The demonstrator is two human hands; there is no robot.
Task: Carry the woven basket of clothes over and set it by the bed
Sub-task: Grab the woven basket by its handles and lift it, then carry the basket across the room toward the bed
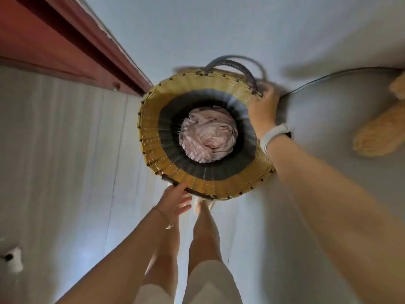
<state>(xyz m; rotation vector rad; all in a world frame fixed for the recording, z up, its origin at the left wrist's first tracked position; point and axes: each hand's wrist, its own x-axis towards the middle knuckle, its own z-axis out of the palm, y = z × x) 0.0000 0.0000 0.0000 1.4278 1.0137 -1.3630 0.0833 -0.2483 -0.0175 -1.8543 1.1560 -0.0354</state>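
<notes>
I look straight down on the woven basket point(153, 137), round, with a yellow rim band and a dark inner band. Crumpled pale pink clothes point(208, 137) lie at its bottom. A dark handle point(232, 64) arches over the far rim and looks blurred. My right hand point(262, 108), with a white band on its wrist, curls over the right rim beside that handle's base. My left hand point(176, 199) is under the near-left rim, fingers spread, one fingertip touching the edge. My bare legs stand just behind the basket.
A red-brown wooden frame point(65, 40) runs along the upper left. Pale floor tiles point(65, 150) lie on the left. To the right is a grey surface point(328, 119) with a black cable point(328, 76) and an orange plush toy point(379, 132). A white object point(13, 257) sits at lower left.
</notes>
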